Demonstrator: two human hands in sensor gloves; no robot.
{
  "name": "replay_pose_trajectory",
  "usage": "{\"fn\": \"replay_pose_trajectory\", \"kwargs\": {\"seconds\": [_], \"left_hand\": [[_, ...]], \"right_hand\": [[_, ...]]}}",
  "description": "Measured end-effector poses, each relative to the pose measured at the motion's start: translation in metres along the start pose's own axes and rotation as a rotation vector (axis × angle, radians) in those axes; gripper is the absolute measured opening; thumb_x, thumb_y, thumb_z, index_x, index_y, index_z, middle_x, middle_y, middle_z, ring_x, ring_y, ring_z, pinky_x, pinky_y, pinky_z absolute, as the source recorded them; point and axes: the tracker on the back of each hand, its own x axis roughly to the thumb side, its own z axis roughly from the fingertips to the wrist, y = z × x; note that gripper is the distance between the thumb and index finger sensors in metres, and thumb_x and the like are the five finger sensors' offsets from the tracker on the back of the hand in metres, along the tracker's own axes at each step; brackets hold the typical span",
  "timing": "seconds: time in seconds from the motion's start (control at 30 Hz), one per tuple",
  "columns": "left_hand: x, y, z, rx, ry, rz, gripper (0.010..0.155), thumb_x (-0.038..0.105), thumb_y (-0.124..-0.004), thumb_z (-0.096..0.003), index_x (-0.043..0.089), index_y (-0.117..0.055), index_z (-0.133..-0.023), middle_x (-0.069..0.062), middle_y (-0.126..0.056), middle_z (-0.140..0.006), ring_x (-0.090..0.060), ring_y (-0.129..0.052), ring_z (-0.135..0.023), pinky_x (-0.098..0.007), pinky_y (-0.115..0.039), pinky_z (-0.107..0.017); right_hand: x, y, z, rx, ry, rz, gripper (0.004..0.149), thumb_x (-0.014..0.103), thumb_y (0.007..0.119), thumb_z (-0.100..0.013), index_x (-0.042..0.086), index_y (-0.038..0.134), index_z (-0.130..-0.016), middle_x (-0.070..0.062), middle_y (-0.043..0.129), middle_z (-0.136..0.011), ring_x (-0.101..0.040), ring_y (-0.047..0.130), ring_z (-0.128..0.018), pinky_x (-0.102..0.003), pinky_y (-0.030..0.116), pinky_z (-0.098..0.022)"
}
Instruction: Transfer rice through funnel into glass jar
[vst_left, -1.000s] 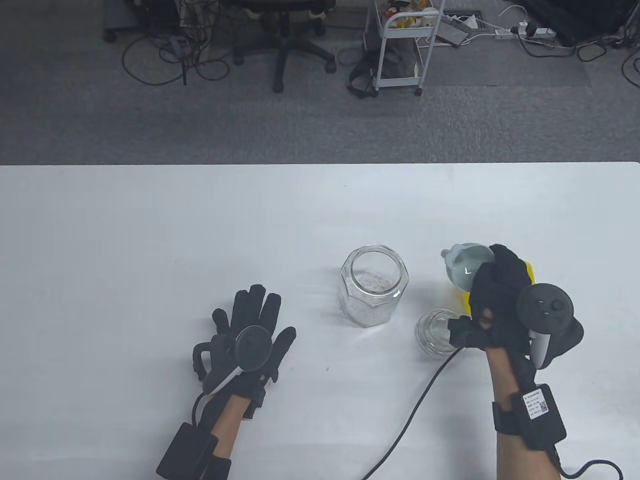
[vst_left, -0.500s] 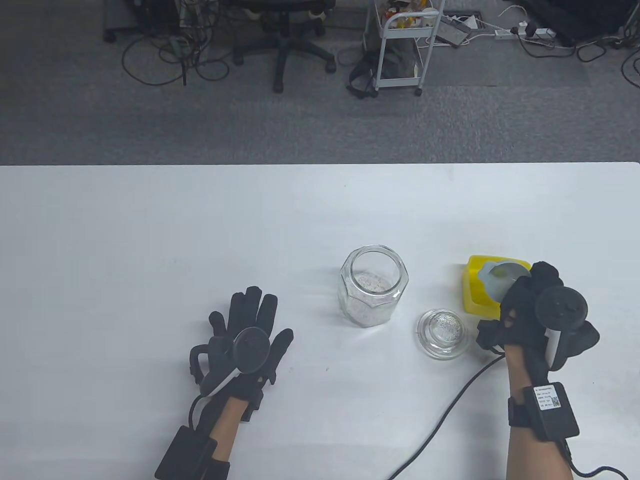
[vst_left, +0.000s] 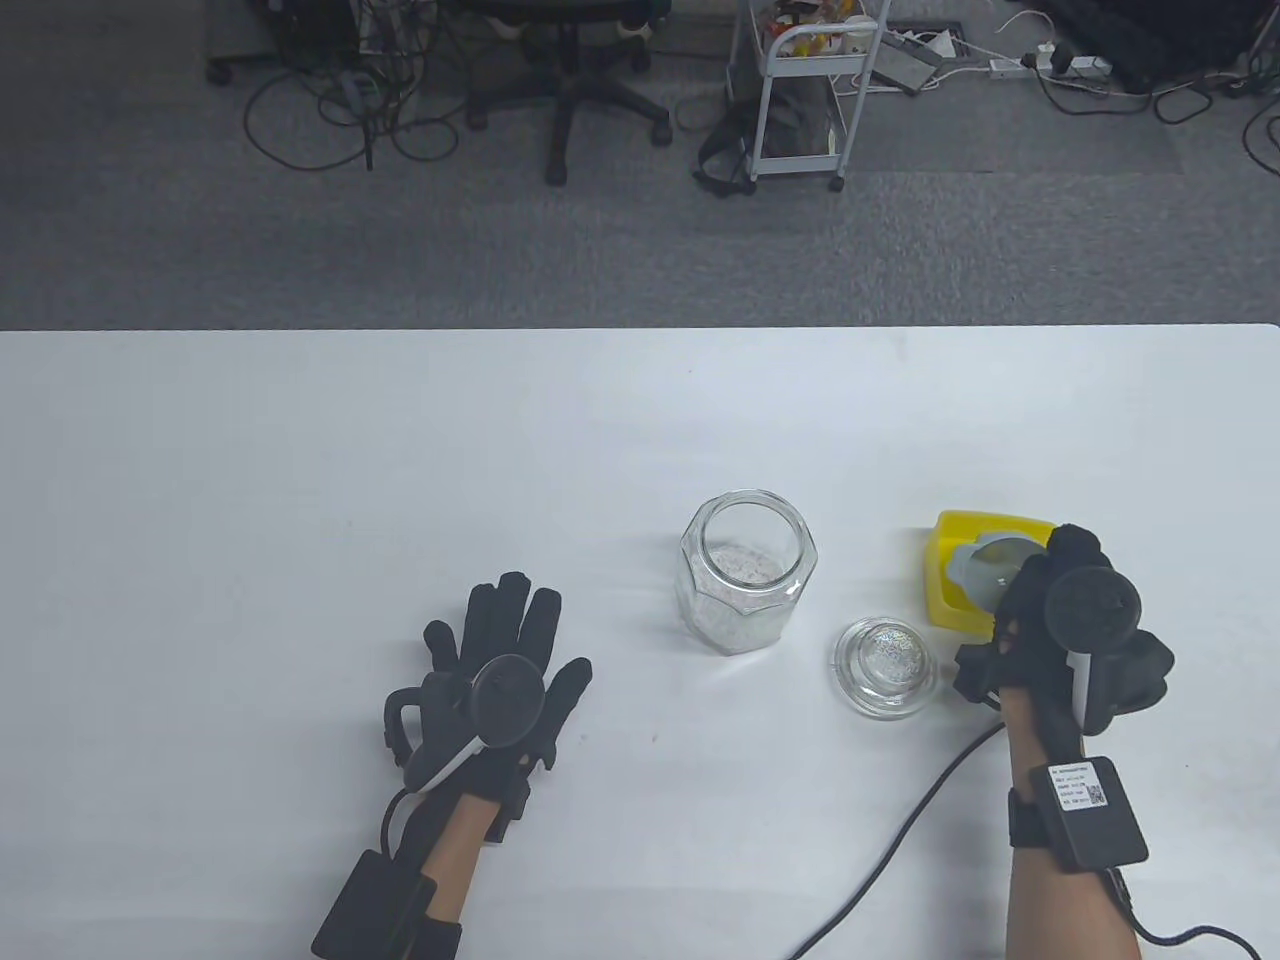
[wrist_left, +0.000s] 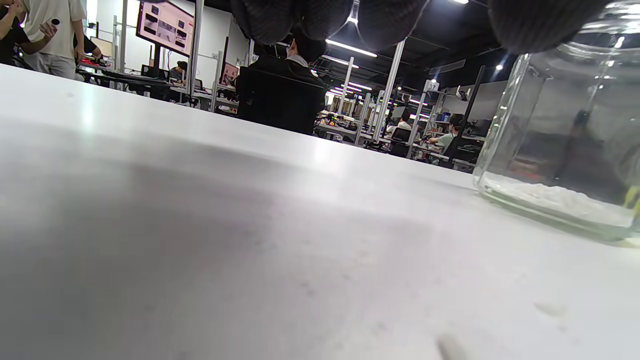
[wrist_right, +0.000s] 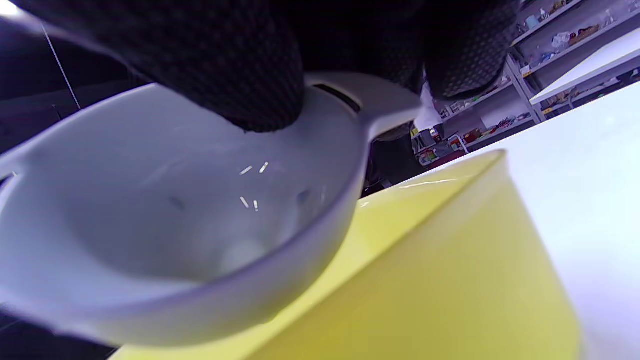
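Observation:
An open glass jar (vst_left: 748, 570) with a layer of rice at its bottom stands mid-table; it also shows in the left wrist view (wrist_left: 565, 130). My right hand (vst_left: 1040, 610) grips the rim of a grey funnel (vst_left: 985, 570) over a yellow container (vst_left: 945, 560). In the right wrist view the funnel (wrist_right: 175, 225) has a few rice grains stuck inside and sits in the yellow container (wrist_right: 450, 280). My left hand (vst_left: 500, 650) lies flat and open on the table, left of the jar, holding nothing.
The glass jar lid (vst_left: 885, 665) lies on the table between the jar and my right hand. A black cable (vst_left: 900, 830) runs from the right hand to the front edge. The table's far edge (vst_left: 640, 328) borders a carpeted floor with chairs and a cart.
My right hand carried the funnel from beside the jar to the right and down into the yellow container. The left hand stayed put.

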Motion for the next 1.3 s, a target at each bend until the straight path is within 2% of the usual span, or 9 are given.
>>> {"fn": "replay_pose_trajectory", "kwargs": {"seconds": [0.27,0.6,0.9,1.0,1.13,1.23,1.3], "left_hand": [[0.004,-0.003,0.000,-0.010,-0.018,-0.009,0.078,0.072,-0.065,-0.0543,0.035,-0.040,-0.118,-0.007,-0.031,-0.131,-0.042,-0.037,-0.120,-0.077,-0.035,-0.074],[0.007,-0.003,0.000,-0.008,-0.025,-0.007,0.078,0.071,-0.065,-0.0543,0.035,-0.040,-0.119,-0.007,-0.031,-0.131,-0.042,-0.037,-0.120,-0.077,-0.034,-0.074],[0.007,-0.003,0.000,-0.007,-0.023,-0.006,0.078,0.071,-0.065,-0.0543,0.035,-0.040,-0.118,-0.007,-0.031,-0.131,-0.042,-0.037,-0.120,-0.077,-0.035,-0.074],[0.007,-0.002,0.000,-0.007,-0.024,-0.006,0.078,0.071,-0.065,-0.0542,0.035,-0.041,-0.118,-0.007,-0.031,-0.131,-0.042,-0.037,-0.120,-0.077,-0.034,-0.074],[0.009,-0.003,0.000,-0.011,-0.031,-0.016,0.078,0.071,-0.065,-0.0544,0.035,-0.040,-0.119,-0.007,-0.031,-0.131,-0.042,-0.037,-0.120,-0.077,-0.034,-0.074],[0.009,-0.003,0.000,-0.006,-0.033,-0.018,0.078,0.071,-0.065,-0.0542,0.035,-0.041,-0.119,-0.007,-0.031,-0.131,-0.042,-0.037,-0.120,-0.077,-0.035,-0.074],[0.010,-0.002,0.000,0.016,-0.038,-0.016,0.077,0.070,-0.066,-0.0542,0.035,-0.042,-0.118,-0.007,-0.033,-0.131,-0.041,-0.039,-0.120,-0.077,-0.035,-0.075]], "right_hand": [[-0.001,0.000,-0.003,0.021,0.010,0.086,0.044,0.034,0.088,-0.044,0.033,0.071,-0.084,0.002,0.092,-0.090,-0.027,0.086,-0.095,-0.053,0.074,-0.069],[0.003,0.006,0.001,-0.022,-0.031,0.127,0.042,0.034,0.086,-0.044,0.035,0.070,-0.083,0.003,0.090,-0.093,-0.026,0.086,-0.096,-0.052,0.074,-0.069],[0.012,0.020,0.006,0.050,-0.092,0.314,0.041,0.038,0.091,-0.041,0.036,0.076,-0.079,0.006,0.092,-0.092,-0.025,0.083,-0.098,-0.053,0.072,-0.070],[0.013,0.021,0.005,0.084,-0.103,0.317,0.041,0.039,0.090,-0.041,0.036,0.077,-0.079,0.006,0.091,-0.093,-0.026,0.081,-0.099,-0.054,0.071,-0.070],[0.014,0.021,0.006,0.088,-0.114,0.325,0.041,0.038,0.088,-0.042,0.036,0.081,-0.082,0.005,0.090,-0.095,-0.027,0.079,-0.100,-0.056,0.068,-0.071],[0.018,0.018,0.009,0.143,-0.125,0.333,0.053,0.046,0.085,-0.043,0.034,0.072,-0.093,0.001,0.079,-0.104,-0.031,0.070,-0.104,-0.060,0.063,-0.072],[0.027,0.009,0.014,0.121,-0.187,0.316,0.059,0.047,0.086,-0.042,0.033,0.068,-0.097,-0.001,0.073,-0.108,-0.033,0.064,-0.106,-0.063,0.059,-0.073]]}}
